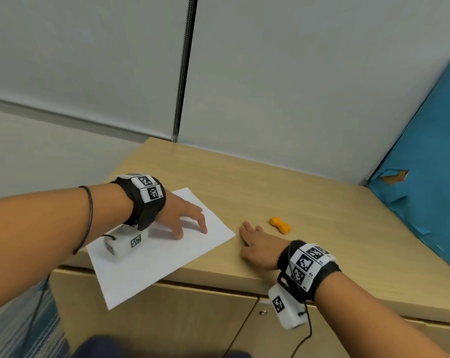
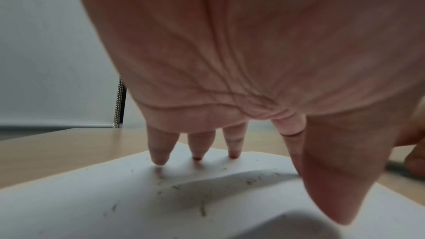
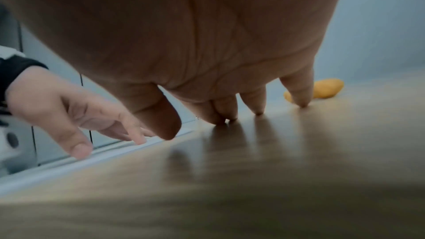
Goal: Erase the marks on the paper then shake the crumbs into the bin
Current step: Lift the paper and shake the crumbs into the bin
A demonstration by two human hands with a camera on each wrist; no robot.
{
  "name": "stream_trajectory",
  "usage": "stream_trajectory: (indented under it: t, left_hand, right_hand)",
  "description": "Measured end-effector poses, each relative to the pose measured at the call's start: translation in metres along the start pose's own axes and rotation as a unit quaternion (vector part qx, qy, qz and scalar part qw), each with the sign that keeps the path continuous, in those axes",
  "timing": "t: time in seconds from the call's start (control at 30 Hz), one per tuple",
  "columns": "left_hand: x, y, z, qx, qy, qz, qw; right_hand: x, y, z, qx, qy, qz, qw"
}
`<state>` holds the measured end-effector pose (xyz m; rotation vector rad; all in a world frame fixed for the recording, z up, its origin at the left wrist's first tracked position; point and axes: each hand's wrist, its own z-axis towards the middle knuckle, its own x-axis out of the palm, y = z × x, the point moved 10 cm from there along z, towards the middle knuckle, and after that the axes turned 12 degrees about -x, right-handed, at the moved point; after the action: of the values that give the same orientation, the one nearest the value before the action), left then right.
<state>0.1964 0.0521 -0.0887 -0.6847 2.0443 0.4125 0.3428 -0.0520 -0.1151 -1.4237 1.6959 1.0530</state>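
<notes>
Since crumbs [image 2: 202, 208] litter the paper [image 1: 151, 264] and the eraser [image 1: 280, 225] lies loose at 2 o'clock, erasing looks done; both hands, left hand [image 1: 178, 215] and right hand [image 1: 257, 248], are flat and empty, bin unseen.

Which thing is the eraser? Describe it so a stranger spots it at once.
On the wooden cabinet top, look right of the white paper, just beyond the right hand and clear of its fingertips. The eraser lies there, the only orange, peanut-shaped object.

Bin not in any view. Marks on paper [image 1: 151, 251] too faint to tell from head cam. Orange eraser [image 3: 326, 88] partly hidden behind right hand [image 3: 195, 39] fingers [image 3: 299, 88]. Near table [image 3: 253, 197] blurred in right wrist cam.
</notes>
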Motion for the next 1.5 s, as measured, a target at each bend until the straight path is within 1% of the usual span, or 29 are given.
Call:
stream_trajectory:
  t: [0.07, 0.2, 0.27, 0.33, 0.37, 0.43, 0.53, 0.6, 0.67, 0.8, 0.93, 1.03, 1.1, 1.2, 1.33, 1.5]
  left_hand:
    - [-0.001, -0.009, -0.005, 0.012, -0.001, -0.014, 1.000]
    - [-0.003, -0.026, -0.007, 0.025, -0.003, -0.033, 0.999]
    - [-0.002, -0.029, -0.004, 0.008, 0.001, -0.032, 0.999]
    - [0.002, -0.027, 0.002, -0.008, 0.004, -0.028, 1.000]
    - [0.003, -0.024, 0.004, -0.015, 0.001, -0.026, 1.000]
    - [0.006, -0.019, 0.002, -0.018, -0.013, -0.031, 0.999]
    - [0.011, -0.022, 0.000, 0.014, -0.030, -0.018, 0.999]
    - [0.013, -0.026, -0.004, 0.017, -0.041, 0.011, 0.999]
    - [0.015, -0.028, -0.007, 0.016, -0.050, 0.013, 0.999]
    - [0.014, -0.039, -0.012, 0.029, -0.059, 0.025, 0.998]
    - [0.020, -0.040, -0.009, 0.007, -0.050, 0.048, 0.998]
    - [0.025, -0.038, -0.010, 0.000, -0.037, 0.058, 0.998]
    - [0.027, -0.042, -0.015, 0.003, -0.023, 0.072, 0.997]
    - [0.029, -0.046, -0.019, 0.007, -0.009, 0.091, 0.996]
    - [0.029, -0.048, -0.024, 0.007, -0.011, 0.116, 0.993]
    - [0.026, -0.052, -0.029, 0.014, -0.027, 0.131, 0.991]
  right_hand:
    - [-0.001, 0.008, 0.001, 0.009, -0.010, 0.040, 0.999]
    - [-0.009, 0.039, 0.008, 0.014, -0.039, 0.066, 0.997]
    - [-0.013, 0.055, 0.008, -0.015, -0.057, 0.106, 0.993]
    - [-0.025, 0.058, 0.001, -0.034, -0.095, 0.166, 0.981]
    - [-0.034, 0.052, -0.003, -0.029, -0.120, 0.166, 0.978]
    - [-0.047, 0.033, -0.010, 0.002, -0.141, 0.112, 0.984]
    - [-0.039, 0.013, -0.015, 0.057, -0.092, 0.027, 0.994]
    - [-0.024, 0.010, -0.013, 0.064, -0.055, 0.016, 0.996]
    - [-0.012, 0.011, -0.006, 0.057, -0.039, 0.012, 0.998]
    - [-0.003, 0.029, 0.011, 0.028, -0.043, -0.012, 0.999]
    - [0.004, 0.043, 0.020, 0.024, -0.042, -0.028, 0.998]
    - [0.003, 0.040, 0.020, 0.020, -0.038, 0.005, 0.999]
    - [0.003, 0.037, 0.018, 0.011, -0.022, 0.036, 0.999]
    - [0.003, 0.028, 0.014, 0.023, -0.021, 0.070, 0.997]
    - [-0.004, 0.024, 0.009, 0.038, -0.048, 0.043, 0.997]
    - [0.007, 0.026, 0.012, 0.032, -0.036, 0.000, 0.999]
